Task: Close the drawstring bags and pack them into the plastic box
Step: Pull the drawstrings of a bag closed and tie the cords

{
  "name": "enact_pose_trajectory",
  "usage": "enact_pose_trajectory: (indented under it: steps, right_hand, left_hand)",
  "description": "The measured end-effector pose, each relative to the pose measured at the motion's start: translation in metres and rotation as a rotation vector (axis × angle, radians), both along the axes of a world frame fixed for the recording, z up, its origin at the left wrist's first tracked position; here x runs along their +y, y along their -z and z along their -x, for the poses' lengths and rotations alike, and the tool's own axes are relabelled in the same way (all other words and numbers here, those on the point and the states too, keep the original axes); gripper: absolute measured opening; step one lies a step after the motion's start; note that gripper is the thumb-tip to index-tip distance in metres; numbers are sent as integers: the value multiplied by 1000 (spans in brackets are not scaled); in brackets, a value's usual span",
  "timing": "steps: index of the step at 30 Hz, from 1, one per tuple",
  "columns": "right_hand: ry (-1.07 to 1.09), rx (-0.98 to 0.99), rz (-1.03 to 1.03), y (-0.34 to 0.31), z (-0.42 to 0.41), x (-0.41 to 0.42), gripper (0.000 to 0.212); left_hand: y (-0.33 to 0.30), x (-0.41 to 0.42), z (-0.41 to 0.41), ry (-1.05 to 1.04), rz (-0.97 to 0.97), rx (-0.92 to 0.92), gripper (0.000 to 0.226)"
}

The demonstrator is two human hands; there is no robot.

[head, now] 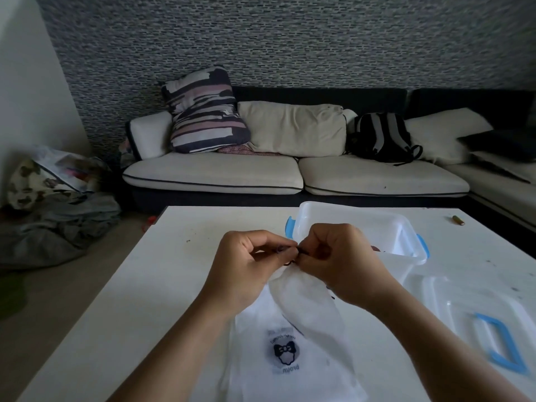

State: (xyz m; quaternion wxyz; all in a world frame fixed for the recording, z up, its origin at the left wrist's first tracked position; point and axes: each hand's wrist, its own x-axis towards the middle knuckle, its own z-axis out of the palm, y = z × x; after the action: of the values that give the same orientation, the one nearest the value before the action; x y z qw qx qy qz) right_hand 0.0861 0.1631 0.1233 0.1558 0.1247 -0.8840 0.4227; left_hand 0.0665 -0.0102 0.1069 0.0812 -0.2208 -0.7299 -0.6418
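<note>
White drawstring bag (304,297) lifted above tabletop (179,285) centre, neck gathered. Left hand (249,265) and right hand (342,262) both pinch its dark drawstring (290,252). Printed bag (287,355) flat near front edge. Plastic box (385,227) behind hands; lid (478,320) at right edge.

White bag (304,297), blue-clipped clear box (377,227)
</note>
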Motion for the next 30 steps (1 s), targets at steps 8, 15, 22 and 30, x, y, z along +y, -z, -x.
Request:
enact_pose_trajectory:
  steps: [8,15,22,30]
  right_hand:
    - [-89,-133,259,1,1,1,27]
    - [-311,-561,825,3,3,13,17]
    - [-238,-413,449,4,5,6,21]
    - [-229,-421,397,-3,3,11,8]
  left_hand:
    - [-1,-3,-1,-6,65,81,18]
    - [0,3,-7,-57,58,182,14]
    - [3,-1,-5,-34,98,153,13]
    - [2,-2,-4,-73,122,196,19]
